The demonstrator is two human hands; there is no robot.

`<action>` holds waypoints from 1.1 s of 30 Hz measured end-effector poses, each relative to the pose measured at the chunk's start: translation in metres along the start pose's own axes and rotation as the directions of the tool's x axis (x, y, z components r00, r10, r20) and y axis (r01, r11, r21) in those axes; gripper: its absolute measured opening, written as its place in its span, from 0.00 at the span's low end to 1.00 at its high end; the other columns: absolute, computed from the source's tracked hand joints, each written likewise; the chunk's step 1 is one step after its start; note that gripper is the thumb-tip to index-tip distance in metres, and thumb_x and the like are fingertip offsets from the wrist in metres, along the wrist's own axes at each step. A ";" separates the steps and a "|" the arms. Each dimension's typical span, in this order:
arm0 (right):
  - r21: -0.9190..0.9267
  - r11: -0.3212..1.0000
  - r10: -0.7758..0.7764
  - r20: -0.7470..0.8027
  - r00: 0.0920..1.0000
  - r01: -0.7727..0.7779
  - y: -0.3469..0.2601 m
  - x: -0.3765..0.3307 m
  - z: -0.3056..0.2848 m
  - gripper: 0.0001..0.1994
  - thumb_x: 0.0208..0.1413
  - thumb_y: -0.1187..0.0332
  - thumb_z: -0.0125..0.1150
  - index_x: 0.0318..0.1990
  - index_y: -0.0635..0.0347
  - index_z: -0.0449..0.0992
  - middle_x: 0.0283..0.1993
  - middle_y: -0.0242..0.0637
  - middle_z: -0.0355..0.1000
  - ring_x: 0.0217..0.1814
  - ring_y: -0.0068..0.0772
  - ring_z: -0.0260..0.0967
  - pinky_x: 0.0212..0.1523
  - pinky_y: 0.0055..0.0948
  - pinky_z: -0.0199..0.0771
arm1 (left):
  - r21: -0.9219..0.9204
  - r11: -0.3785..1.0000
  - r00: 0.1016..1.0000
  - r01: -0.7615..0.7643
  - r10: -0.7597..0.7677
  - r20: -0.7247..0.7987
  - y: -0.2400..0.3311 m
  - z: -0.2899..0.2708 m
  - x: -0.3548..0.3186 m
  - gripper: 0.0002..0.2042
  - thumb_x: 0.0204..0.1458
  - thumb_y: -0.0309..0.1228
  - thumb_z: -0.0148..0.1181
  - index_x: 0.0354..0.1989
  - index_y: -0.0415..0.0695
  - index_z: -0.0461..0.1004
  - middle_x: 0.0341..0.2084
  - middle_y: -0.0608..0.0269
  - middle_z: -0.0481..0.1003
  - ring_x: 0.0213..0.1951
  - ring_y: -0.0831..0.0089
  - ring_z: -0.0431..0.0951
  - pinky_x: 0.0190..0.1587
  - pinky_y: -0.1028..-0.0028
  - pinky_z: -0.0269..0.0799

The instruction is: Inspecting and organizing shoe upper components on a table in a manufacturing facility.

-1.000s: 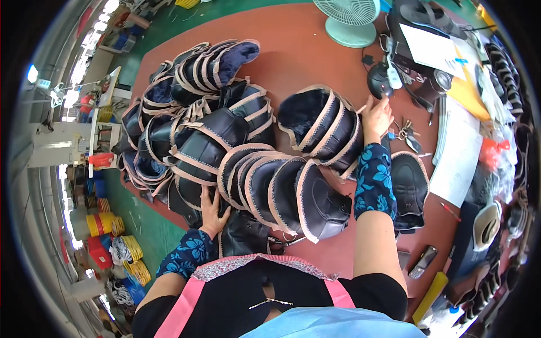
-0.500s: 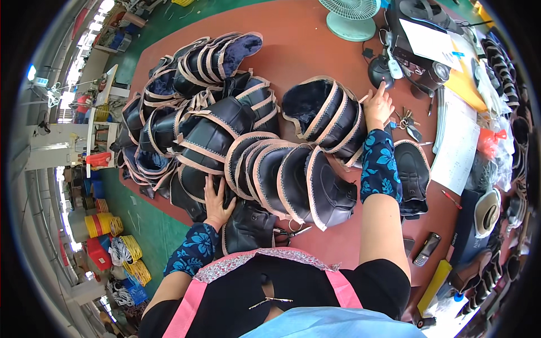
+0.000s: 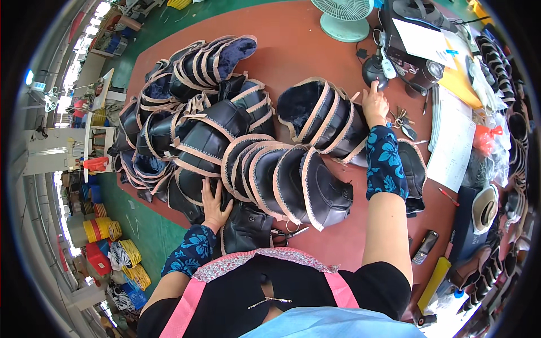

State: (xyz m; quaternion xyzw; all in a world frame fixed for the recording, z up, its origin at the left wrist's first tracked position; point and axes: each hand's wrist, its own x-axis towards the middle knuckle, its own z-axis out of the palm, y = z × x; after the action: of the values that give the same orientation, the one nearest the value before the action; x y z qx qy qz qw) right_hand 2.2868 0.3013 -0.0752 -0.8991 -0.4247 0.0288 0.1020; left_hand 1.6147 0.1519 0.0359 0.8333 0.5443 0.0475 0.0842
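Because the heap of black shoe uppers lay close to the table's left edge, a shove from the near side could have sent its outer pieces down onto the green floor. Nested row of uppers, centre, leaned piece on piece; a tug at its left end might have fanned it out or tipped it. Scissors at its near side, partly hidden: a blade could have nicked leather if the row was dragged over them. Right of these, plush-lined stack, close beside the right sleeve; a careless sweep of that forearm could have skewed it, or nudged the single upper partly behind the sleeve. Keys just beyond the wrist were also liable to be knocked.

Left hand: open, fingers extended, thumb apart, laid on dark leather between heap and nested row. Flat contact, no grip seen.

Right hand: far side, past the stack; index stretched to the near edge of a black rounded device, other fingers loosely bent. Nothing visibly held; could not tell whether the fingertip pressed.
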 end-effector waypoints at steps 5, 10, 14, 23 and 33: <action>-0.020 1.000 -0.018 -0.244 0.969 0.013 0.008 -0.009 0.022 0.38 0.72 0.48 0.61 0.83 0.55 0.59 0.53 0.53 0.80 0.54 0.57 0.82 0.55 0.55 0.82 | 0.019 0.999 0.999 -0.027 0.027 0.032 0.006 -0.001 0.005 0.45 0.63 0.50 0.65 0.86 0.50 0.54 0.85 0.33 0.40 0.84 0.30 0.43 0.82 0.41 0.46; 0.037 0.999 -0.010 -0.406 0.914 0.028 -0.004 -0.008 0.017 0.37 0.68 0.56 0.64 0.81 0.58 0.61 0.63 0.47 0.76 0.64 0.51 0.76 0.59 0.52 0.78 | 0.006 1.000 0.999 -0.023 0.023 0.032 -0.004 0.007 0.003 0.45 0.62 0.48 0.67 0.86 0.49 0.54 0.84 0.32 0.42 0.83 0.29 0.44 0.82 0.41 0.46; -0.019 0.994 -0.102 -0.460 0.882 0.105 0.000 -0.006 0.019 0.36 0.67 0.60 0.64 0.80 0.57 0.63 0.68 0.47 0.76 0.72 0.46 0.71 0.67 0.50 0.71 | 0.015 1.000 0.998 -0.005 0.004 0.064 -0.013 0.017 0.002 0.45 0.61 0.46 0.67 0.85 0.46 0.56 0.84 0.31 0.43 0.83 0.29 0.44 0.82 0.42 0.45; -0.063 0.992 -0.126 -0.437 0.891 0.109 -0.004 -0.005 0.019 0.27 0.64 0.60 0.65 0.69 0.57 0.74 0.63 0.44 0.78 0.69 0.44 0.73 0.64 0.49 0.72 | -0.024 1.000 0.997 -0.004 0.006 0.073 -0.022 0.023 0.002 0.46 0.60 0.50 0.66 0.84 0.44 0.56 0.81 0.29 0.46 0.81 0.25 0.45 0.81 0.37 0.43; -0.096 0.988 -0.150 -0.488 0.860 0.117 0.000 -0.006 0.020 0.23 0.61 0.62 0.65 0.63 0.57 0.77 0.74 0.40 0.73 0.76 0.48 0.66 0.69 0.52 0.67 | -0.022 1.000 0.998 -0.006 0.008 0.056 -0.020 0.025 0.001 0.45 0.59 0.51 0.67 0.83 0.44 0.58 0.81 0.29 0.47 0.80 0.24 0.46 0.81 0.36 0.44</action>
State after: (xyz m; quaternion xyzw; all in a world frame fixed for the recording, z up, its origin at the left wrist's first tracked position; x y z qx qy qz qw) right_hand 2.2796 0.2997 -0.0951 -0.8478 -0.4464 -0.2223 0.1804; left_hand 1.6011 0.1588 0.0078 0.8353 0.5383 0.0304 0.1082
